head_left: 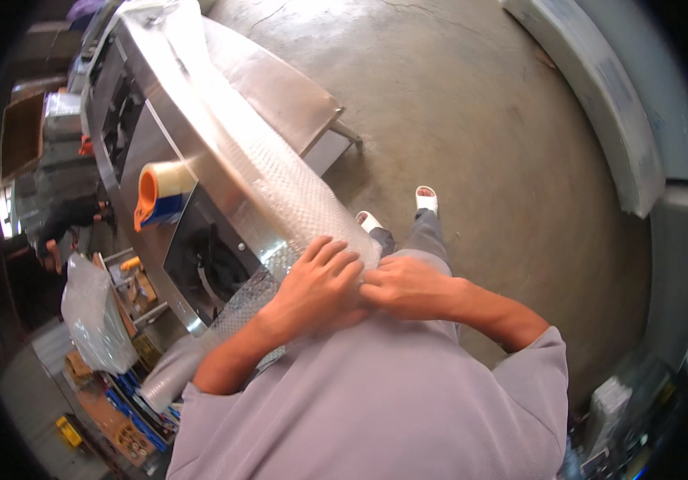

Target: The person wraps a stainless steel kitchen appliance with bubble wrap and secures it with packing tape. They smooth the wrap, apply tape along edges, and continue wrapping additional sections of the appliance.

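A sheet of clear bubble wrap (300, 192) runs along the near edge of a long stainless steel unit (236, 188) with black panels. My left hand (321, 282) is bent over the wrap at its near end, close to my body, with the fingers curled on it. Right beside it, my right hand (404, 288) is closed on the corner of the same wrap; its fingertips are partly hidden. On the steel top, left of the wrap, lies an orange and blue tape dispenser (160, 194) with a wide roll of tape.
A steel table (272, 88) adjoins the unit's far right side. On the left are a plastic-wrapped package (96, 312), a roll of clear wrap (172, 372) and loose tools. Another person (68, 228) is at far left. A long wrapped object (600, 104) lies along the right.
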The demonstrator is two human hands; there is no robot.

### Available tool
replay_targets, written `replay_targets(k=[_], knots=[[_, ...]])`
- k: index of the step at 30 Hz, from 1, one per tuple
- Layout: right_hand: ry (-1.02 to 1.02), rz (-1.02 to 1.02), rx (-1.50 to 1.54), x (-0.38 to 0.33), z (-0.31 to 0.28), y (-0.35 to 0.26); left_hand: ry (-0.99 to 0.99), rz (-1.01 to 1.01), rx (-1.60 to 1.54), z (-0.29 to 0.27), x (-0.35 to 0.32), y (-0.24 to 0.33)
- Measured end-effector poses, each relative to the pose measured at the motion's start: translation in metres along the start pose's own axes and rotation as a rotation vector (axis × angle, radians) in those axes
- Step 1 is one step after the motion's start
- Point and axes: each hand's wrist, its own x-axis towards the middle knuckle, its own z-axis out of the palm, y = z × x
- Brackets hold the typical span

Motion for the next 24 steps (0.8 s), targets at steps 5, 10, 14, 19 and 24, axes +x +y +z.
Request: replay_targets(k=[5,10,14,19,24], knots=[[0.067,0.035,-0.095,-0.001,0.010,-0.016,0.079,-0.094,0.024,0.017,-0.005,0.012],[0.096,0.055,-0.183,-0.001,0.012,-0.028,0.168,-0.097,0.054,0.032,-0.010,0.010],[-0.069,0.075,-0.228,0.004,-0.005,-0.036,0.231,-0.094,0.031,0.042,-0.013,0.007],[0.113,-0.229,0.010,0.020,-0.071,-0.060,0.260,-0.096,0.027,0.044,-0.016,0.008],[0.377,-0.198,-0.117,0.123,-0.100,-0.020,0.294,-0.160,-0.093,0.039,-0.021,0.017]])
